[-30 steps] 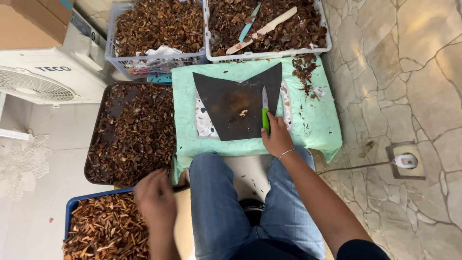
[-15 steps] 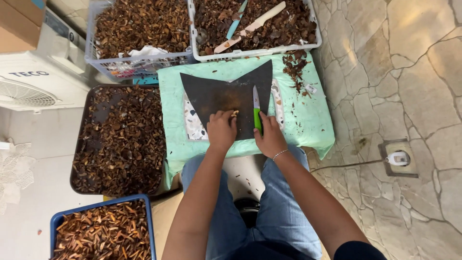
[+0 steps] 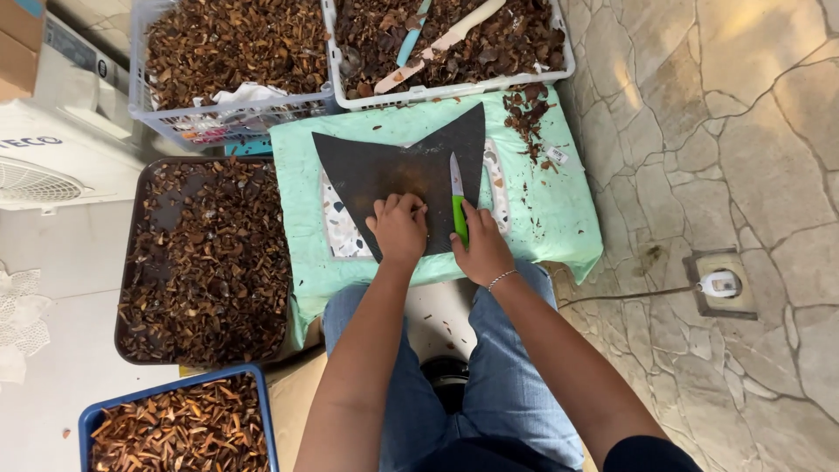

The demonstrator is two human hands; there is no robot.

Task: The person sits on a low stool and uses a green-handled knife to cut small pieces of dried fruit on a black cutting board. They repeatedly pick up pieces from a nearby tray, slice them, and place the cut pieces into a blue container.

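Observation:
My right hand [image 3: 481,250] grips a green-handled knife [image 3: 457,197], its blade pointing away from me over a dark cutting mat [image 3: 398,166]. My left hand [image 3: 398,229] rests fingers-curled on the mat just left of the blade, pressing something small that the fingers hide. The mat lies on a mint-green cloth [image 3: 542,210] over a low stand in front of my knees.
Two white baskets of brown dried pieces [image 3: 229,44] [image 3: 454,39] stand beyond the cloth; the right one holds other knives. A dark tray of the same pieces [image 3: 205,262] lies left, a blue crate [image 3: 179,428] below it. Stone paving and a floor socket [image 3: 721,282] lie right.
My left hand came up from the blue crate at lower left to the mat beside the knife. The right hand stayed on the knife. The view shifted slightly.

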